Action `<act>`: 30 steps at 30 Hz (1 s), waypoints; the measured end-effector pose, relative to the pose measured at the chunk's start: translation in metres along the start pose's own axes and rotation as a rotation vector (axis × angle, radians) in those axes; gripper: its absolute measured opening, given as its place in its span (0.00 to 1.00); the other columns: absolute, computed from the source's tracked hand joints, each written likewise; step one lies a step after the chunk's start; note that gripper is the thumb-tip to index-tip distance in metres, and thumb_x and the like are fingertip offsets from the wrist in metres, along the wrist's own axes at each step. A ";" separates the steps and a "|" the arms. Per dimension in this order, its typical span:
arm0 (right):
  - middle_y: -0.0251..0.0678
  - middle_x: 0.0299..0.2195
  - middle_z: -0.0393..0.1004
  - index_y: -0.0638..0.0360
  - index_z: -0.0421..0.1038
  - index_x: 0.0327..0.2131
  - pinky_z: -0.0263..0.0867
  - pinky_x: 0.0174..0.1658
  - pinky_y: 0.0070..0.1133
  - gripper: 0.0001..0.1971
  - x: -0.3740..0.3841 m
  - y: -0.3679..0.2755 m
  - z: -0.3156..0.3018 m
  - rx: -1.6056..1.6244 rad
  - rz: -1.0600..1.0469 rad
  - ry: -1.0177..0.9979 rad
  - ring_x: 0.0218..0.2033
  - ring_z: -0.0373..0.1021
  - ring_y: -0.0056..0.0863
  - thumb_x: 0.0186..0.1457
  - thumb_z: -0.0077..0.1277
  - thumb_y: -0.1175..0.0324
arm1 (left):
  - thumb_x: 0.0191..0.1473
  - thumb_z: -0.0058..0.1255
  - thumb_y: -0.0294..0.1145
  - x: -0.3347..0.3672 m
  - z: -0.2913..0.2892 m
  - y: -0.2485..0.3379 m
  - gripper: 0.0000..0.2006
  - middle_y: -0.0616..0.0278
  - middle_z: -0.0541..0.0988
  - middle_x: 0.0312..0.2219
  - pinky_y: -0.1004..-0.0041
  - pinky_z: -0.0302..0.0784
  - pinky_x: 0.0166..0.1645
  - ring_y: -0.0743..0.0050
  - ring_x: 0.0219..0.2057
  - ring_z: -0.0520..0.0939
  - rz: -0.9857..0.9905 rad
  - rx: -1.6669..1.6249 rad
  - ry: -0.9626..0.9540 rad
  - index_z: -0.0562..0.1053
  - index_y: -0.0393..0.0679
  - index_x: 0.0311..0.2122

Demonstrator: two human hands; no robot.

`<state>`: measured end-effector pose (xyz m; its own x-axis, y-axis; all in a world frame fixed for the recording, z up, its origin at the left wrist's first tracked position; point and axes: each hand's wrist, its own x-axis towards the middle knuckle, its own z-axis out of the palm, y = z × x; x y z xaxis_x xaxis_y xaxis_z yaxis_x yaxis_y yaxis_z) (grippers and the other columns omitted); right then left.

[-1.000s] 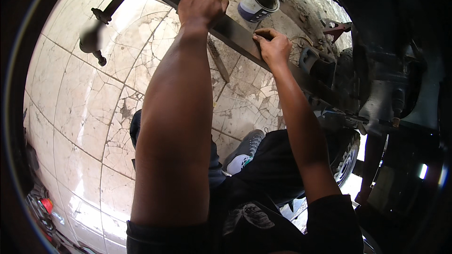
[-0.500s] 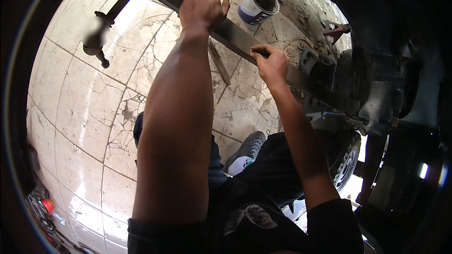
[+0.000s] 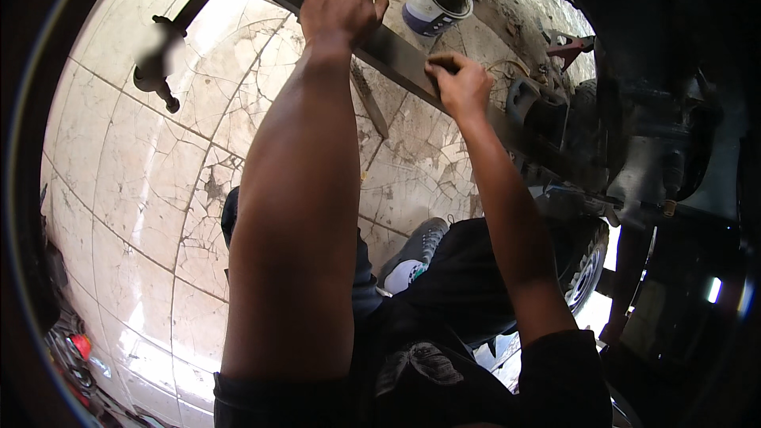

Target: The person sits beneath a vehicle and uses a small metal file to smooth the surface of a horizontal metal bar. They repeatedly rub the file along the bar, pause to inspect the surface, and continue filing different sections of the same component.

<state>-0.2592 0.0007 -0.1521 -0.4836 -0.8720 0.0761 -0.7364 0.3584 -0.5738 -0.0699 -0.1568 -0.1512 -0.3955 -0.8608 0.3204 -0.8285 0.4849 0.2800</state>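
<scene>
A long dark flat metal beam (image 3: 400, 61) runs slantwise from the upper left to the dark machinery on the right. My left hand (image 3: 339, 16) rests on its upper part, fingers curled over the far edge and thumb sticking out. Farther down the beam, my right hand (image 3: 464, 87) is closed, thumb and fingers pressed together at the surface. Whatever it pinches, if anything, is hidden by the fingers. Beneath the beam, a narrow flat strip (image 3: 369, 101) lies on the floor, partly covered by my left forearm.
A paint can (image 3: 438, 6) with an open top stands beyond the beam. A rod with a rounded joint (image 3: 154, 71) juts out at the upper left. A reddish stand (image 3: 567, 47) is by the wall. A tyre (image 3: 585, 269) sits right of my legs, above cracked floor tiles (image 3: 135, 174).
My right hand has shifted slightly away from me and to the right at the beam. My left hand keeps its place on it. The whole view has tilted a little.
</scene>
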 end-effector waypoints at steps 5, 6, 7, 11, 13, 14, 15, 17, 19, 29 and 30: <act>0.35 0.32 0.88 0.51 0.88 0.37 0.76 0.42 0.24 0.07 -0.027 -0.002 0.008 0.021 -0.030 0.035 0.33 0.84 0.29 0.54 0.69 0.65 | 0.71 0.37 0.59 -0.002 0.001 -0.006 0.32 0.58 0.89 0.34 0.60 0.65 0.70 0.63 0.49 0.86 -0.011 0.015 0.012 0.87 0.49 0.30; 0.35 0.32 0.88 0.51 0.88 0.37 0.76 0.41 0.24 0.07 -0.031 -0.001 0.010 0.032 -0.038 0.022 0.33 0.84 0.29 0.54 0.69 0.65 | 0.71 0.37 0.59 -0.002 0.004 -0.009 0.32 0.58 0.89 0.34 0.61 0.65 0.69 0.63 0.48 0.86 -0.003 0.006 0.035 0.87 0.48 0.30; 0.35 0.32 0.88 0.51 0.88 0.37 0.76 0.41 0.24 0.06 -0.030 -0.003 0.007 0.024 -0.025 0.007 0.33 0.84 0.29 0.54 0.68 0.67 | 0.71 0.37 0.59 -0.004 0.005 -0.008 0.32 0.58 0.89 0.34 0.61 0.65 0.69 0.63 0.48 0.86 0.013 -0.011 0.054 0.87 0.48 0.30; 0.34 0.34 0.88 0.46 0.89 0.38 0.76 0.45 0.23 0.07 0.009 -0.008 0.004 0.014 0.005 0.045 0.35 0.84 0.27 0.54 0.69 0.63 | 0.71 0.38 0.58 0.000 -0.003 0.000 0.31 0.62 0.89 0.35 0.61 0.67 0.68 0.66 0.50 0.85 -0.007 0.033 -0.013 0.87 0.49 0.31; 0.34 0.34 0.88 0.46 0.89 0.38 0.76 0.45 0.23 0.08 -0.002 -0.005 0.006 -0.049 0.018 0.046 0.35 0.84 0.27 0.54 0.69 0.63 | 0.71 0.38 0.57 -0.003 -0.001 0.000 0.30 0.62 0.89 0.35 0.61 0.68 0.67 0.67 0.50 0.85 0.002 0.030 -0.010 0.87 0.49 0.31; 0.34 0.34 0.88 0.45 0.89 0.39 0.76 0.45 0.23 0.08 -0.008 -0.007 0.005 -0.081 0.015 0.049 0.35 0.84 0.28 0.54 0.69 0.63 | 0.71 0.38 0.56 -0.002 0.000 -0.002 0.30 0.63 0.89 0.35 0.61 0.68 0.66 0.67 0.50 0.84 0.002 0.028 0.000 0.87 0.50 0.31; 0.34 0.34 0.88 0.45 0.89 0.39 0.76 0.44 0.23 0.08 -0.021 -0.007 0.003 -0.081 -0.043 0.005 0.36 0.84 0.27 0.54 0.69 0.64 | 0.70 0.39 0.53 -0.001 0.001 -0.004 0.28 0.62 0.90 0.36 0.62 0.68 0.65 0.68 0.50 0.85 -0.003 0.038 -0.017 0.87 0.50 0.31; 0.35 0.34 0.88 0.49 0.88 0.38 0.77 0.44 0.24 0.07 -0.028 -0.011 0.001 -0.058 -0.076 -0.023 0.35 0.84 0.29 0.54 0.69 0.67 | 0.69 0.39 0.46 -0.001 0.001 -0.008 0.24 0.62 0.90 0.37 0.62 0.67 0.64 0.69 0.49 0.85 -0.011 0.055 -0.055 0.88 0.52 0.32; 0.35 0.34 0.88 0.50 0.88 0.38 0.77 0.44 0.24 0.07 -0.021 -0.013 0.002 -0.031 -0.090 -0.016 0.35 0.84 0.29 0.54 0.68 0.68 | 0.67 0.40 0.42 0.001 0.001 -0.009 0.22 0.63 0.90 0.37 0.62 0.67 0.64 0.69 0.48 0.85 -0.011 0.046 -0.024 0.87 0.53 0.32; 0.36 0.34 0.88 0.50 0.88 0.37 0.76 0.43 0.25 0.07 -0.003 -0.011 0.003 0.010 -0.078 -0.008 0.35 0.84 0.28 0.53 0.68 0.71 | 0.65 0.43 0.39 0.000 -0.001 -0.003 0.18 0.65 0.90 0.39 0.63 0.69 0.63 0.69 0.49 0.85 -0.010 0.084 -0.061 0.88 0.56 0.34; 0.36 0.34 0.88 0.50 0.88 0.37 0.77 0.43 0.25 0.07 0.000 -0.015 0.001 -0.002 -0.041 0.004 0.35 0.84 0.28 0.53 0.69 0.71 | 0.65 0.43 0.39 -0.003 0.000 0.000 0.18 0.65 0.90 0.39 0.63 0.69 0.63 0.69 0.49 0.85 -0.005 0.078 -0.068 0.88 0.56 0.34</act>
<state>-0.2480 -0.0050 -0.1446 -0.4553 -0.8844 0.1027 -0.7565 0.3233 -0.5685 -0.0688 -0.1545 -0.1525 -0.4151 -0.8730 0.2562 -0.8580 0.4693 0.2090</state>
